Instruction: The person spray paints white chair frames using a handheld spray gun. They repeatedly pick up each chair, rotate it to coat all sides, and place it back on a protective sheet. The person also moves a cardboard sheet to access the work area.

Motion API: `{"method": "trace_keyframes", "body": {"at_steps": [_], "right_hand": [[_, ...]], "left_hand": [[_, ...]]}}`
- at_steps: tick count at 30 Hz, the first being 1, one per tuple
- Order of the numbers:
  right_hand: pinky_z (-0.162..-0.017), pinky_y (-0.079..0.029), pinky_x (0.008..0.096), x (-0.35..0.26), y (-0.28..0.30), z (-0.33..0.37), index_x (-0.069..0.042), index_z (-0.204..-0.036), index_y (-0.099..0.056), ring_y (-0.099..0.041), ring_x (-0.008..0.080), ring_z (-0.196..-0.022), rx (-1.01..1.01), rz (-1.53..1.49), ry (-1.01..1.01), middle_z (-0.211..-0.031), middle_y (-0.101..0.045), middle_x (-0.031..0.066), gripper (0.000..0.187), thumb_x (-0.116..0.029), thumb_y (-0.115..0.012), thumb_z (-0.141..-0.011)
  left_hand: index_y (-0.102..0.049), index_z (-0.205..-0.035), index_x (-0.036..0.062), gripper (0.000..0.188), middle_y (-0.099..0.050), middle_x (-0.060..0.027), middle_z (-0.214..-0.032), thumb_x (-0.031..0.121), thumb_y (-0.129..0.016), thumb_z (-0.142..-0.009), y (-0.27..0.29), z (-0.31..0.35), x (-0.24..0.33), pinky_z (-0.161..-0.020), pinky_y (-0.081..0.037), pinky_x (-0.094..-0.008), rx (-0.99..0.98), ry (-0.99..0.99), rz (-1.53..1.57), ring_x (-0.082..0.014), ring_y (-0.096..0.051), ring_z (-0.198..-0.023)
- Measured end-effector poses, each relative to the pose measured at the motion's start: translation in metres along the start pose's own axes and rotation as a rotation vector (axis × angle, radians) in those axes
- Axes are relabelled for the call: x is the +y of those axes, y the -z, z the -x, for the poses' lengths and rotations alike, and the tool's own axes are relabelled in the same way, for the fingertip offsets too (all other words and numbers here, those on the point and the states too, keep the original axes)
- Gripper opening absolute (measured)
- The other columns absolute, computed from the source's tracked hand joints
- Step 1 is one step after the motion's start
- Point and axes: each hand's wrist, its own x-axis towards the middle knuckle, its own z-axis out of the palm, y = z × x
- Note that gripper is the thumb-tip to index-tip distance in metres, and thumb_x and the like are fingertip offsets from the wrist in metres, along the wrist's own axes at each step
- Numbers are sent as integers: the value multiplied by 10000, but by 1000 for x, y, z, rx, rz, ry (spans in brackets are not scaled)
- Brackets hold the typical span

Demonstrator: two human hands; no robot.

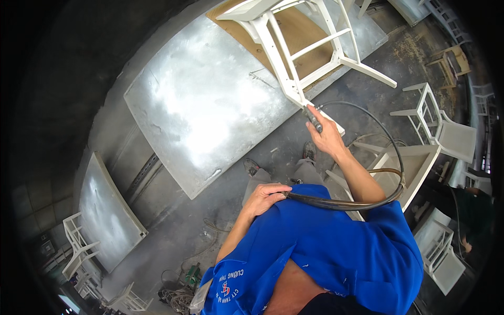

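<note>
Head view: a white chair is resting on a brown board over a pale-smeared table, ahead of the person. Its visible parts are looking white throughout, so the work is seeming well along; hidden sides are leaving the remainder uncertain. Close by its lower end, the right hand is gripping a metal tool; whether the tool is touching the chair cannot be told. Well apart, the left hand is clasping a black hose near the waist. Farther out, other chairs are standing about. Printed lettering and a red emblem are showing on the blue shirt; no writing is appearing on the chair.
</note>
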Motion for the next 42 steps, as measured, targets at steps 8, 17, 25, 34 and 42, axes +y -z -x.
{"method": "trace_keyframes", "body": {"at_steps": [8,17,25,34,42], "right_hand": [[-935,-531,465,-65,-38,-47,-170,-1482,-564,-674,475,-1101,246,108,83,-1153,-717,281,529,-183,-675,-966],[-868,-554,416,-170,-23,-87,-198,-1487,-562,-729,397,-990,396,199,279,-1099,-747,220,530,-181,-684,-971],[-856,-545,425,-157,-37,-58,-195,-1478,-574,-730,396,-941,272,189,115,-1077,-744,228,517,-213,-675,-971],[-879,-538,386,-150,-47,-39,-189,-1485,-570,-734,358,-948,312,181,138,-1052,-751,230,512,-208,-667,-983],[-807,-538,373,-193,-22,-70,-218,-1496,-561,-691,260,-797,326,47,135,-950,-752,161,525,-242,-672,-983]], "left_hand": [[-768,-1213,101,289,-783,-116,-1141,97,-723,-928,63,54,-18,-884,-585,-343,-52,-52,68,-239,-755,-1008],[-776,-1204,100,286,-788,-116,-1142,113,-732,-922,93,84,-29,-875,-590,-338,-4,-52,90,-223,-759,-999],[-781,-1203,107,283,-787,-113,-1148,112,-725,-925,109,90,-34,-861,-589,-326,-65,-47,100,-205,-757,-991],[-770,-1218,106,305,-782,-108,-1170,135,-736,-917,116,92,-35,-916,-577,-332,-117,-6,52,-227,-750,-1053],[-778,-1218,122,299,-786,-94,-1166,106,-738,-923,118,92,-31,-894,-581,-326,-102,99,104,-202,-749,-1036]]}}
